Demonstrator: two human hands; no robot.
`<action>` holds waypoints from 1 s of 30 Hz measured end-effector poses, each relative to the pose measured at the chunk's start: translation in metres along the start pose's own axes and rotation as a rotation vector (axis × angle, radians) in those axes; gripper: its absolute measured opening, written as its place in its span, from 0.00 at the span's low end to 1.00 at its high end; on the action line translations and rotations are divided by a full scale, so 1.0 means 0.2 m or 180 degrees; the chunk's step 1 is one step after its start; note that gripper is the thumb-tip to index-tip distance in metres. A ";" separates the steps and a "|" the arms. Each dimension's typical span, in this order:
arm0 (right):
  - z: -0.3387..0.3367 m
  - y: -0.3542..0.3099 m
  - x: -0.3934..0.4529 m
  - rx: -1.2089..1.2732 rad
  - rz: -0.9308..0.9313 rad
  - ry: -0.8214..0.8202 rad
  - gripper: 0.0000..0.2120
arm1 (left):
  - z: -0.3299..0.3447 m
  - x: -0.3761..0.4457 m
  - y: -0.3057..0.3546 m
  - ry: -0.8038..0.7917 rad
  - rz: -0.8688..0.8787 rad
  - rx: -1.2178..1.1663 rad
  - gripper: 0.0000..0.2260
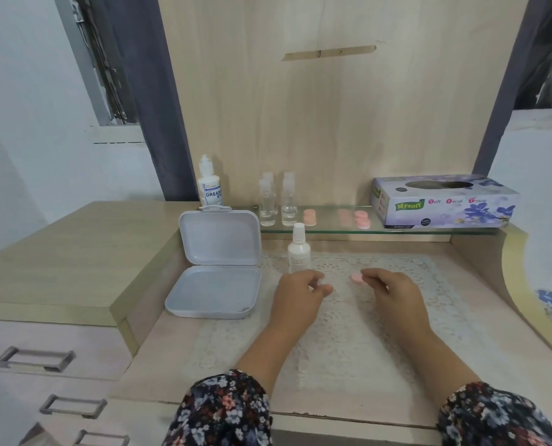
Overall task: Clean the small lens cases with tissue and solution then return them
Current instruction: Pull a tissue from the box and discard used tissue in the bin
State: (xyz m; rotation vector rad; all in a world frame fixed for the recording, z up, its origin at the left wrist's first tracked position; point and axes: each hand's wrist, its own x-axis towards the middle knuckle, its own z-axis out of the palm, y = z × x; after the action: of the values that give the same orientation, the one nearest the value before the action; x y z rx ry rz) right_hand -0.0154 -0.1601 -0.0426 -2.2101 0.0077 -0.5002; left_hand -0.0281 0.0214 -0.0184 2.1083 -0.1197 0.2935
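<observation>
A small round pink lens case piece is pinched in the fingertips of my right hand, just above the lace mat. My left hand is a short way to its left, its fingers closed on a small pale piece that is mostly hidden. More pink lens cases lie on the glass shelf. Behind my left hand stands a white solution bottle. The tissue box sits at the shelf's right end.
An open white plastic box rests left of the mat, lid upright. A labelled bottle and several clear small bottles stand on the shelf. A raised cabinet top and drawers are at the left.
</observation>
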 end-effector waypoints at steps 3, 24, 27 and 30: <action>0.00 -0.01 -0.02 0.0280 0.0000 0.0119 0.13 | 0.07 0.01 -0.02 -0.0124 -0.0049 0.0198 0.14; -0.20 -0.18 0.12 0.0577 -0.0371 0.0953 0.07 | 0.09 0.08 0.09 -0.0035 0.0460 0.0280 0.10; -0.31 -0.26 0.25 0.0475 -0.0510 0.1158 0.07 | 0.10 0.15 0.24 0.0004 0.0705 0.0015 0.07; -0.40 -0.27 0.44 0.0041 -0.0701 0.1319 0.09 | 0.16 0.28 0.39 0.0008 0.0857 0.0014 0.10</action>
State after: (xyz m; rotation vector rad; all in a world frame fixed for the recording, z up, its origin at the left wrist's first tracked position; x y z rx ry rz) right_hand 0.0284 -0.2011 0.0733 -2.0680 -0.0195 -1.0699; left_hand 0.0145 -0.0457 0.0445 2.0962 -0.4033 0.4563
